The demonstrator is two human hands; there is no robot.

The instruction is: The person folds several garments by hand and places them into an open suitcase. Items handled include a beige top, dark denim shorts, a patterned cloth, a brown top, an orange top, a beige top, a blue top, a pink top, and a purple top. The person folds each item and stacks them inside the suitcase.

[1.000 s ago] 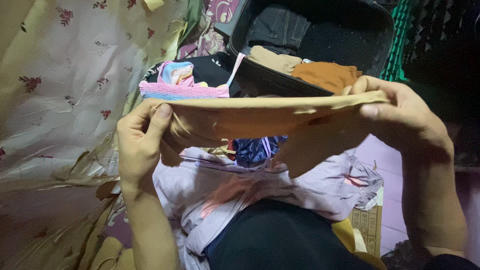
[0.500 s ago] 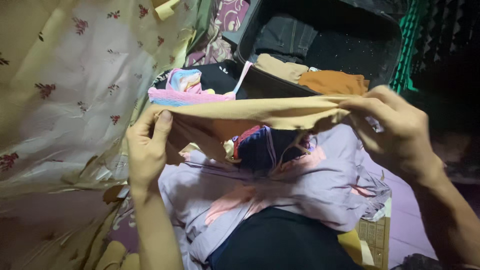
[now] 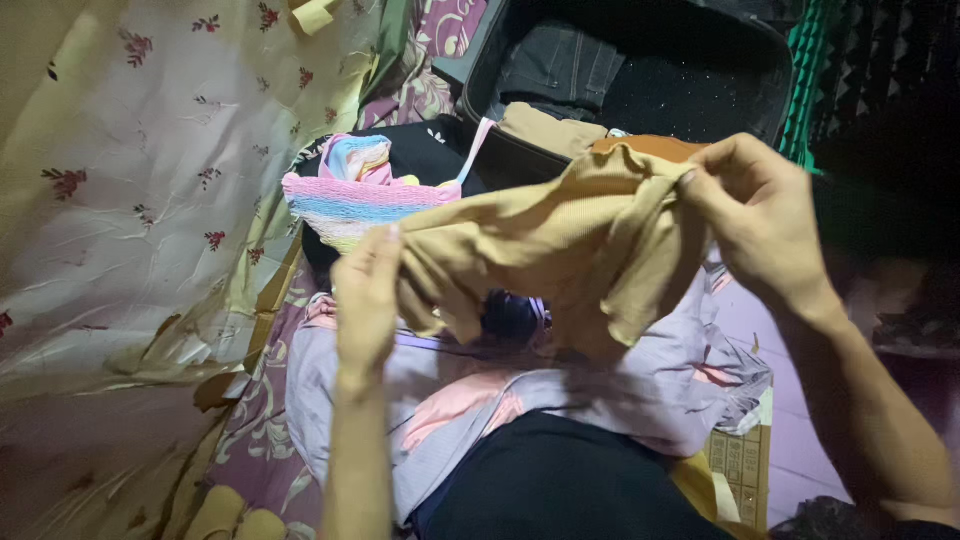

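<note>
While both hands are raised in the head view, a tan ribbed cloth [image 3: 560, 245] hangs bunched between them. The left hand [image 3: 366, 300] grips the cloth's left end, fingers closed over a gathered fold. The right hand [image 3: 760, 225] pinches the cloth's upper right corner between thumb and fingertips, so the fabric sags in loose folds below it. Under the cloth lies a pale lilac garment [image 3: 560, 390] spread over the person's lap, with a dark blue bundle [image 3: 512, 315] just showing above it. Behind the left hand sits a pastel striped knit bag [image 3: 350, 200], pink, blue and yellow. Farther back an open dark suitcase [image 3: 760, 60] holds folded clothes: a dark denim piece [image 3: 560, 65], a beige one [image 3: 550, 128] and an orange one [image 3: 650, 147]. A cream floral sheet [image 3: 150, 180] covers the left side.
</note>
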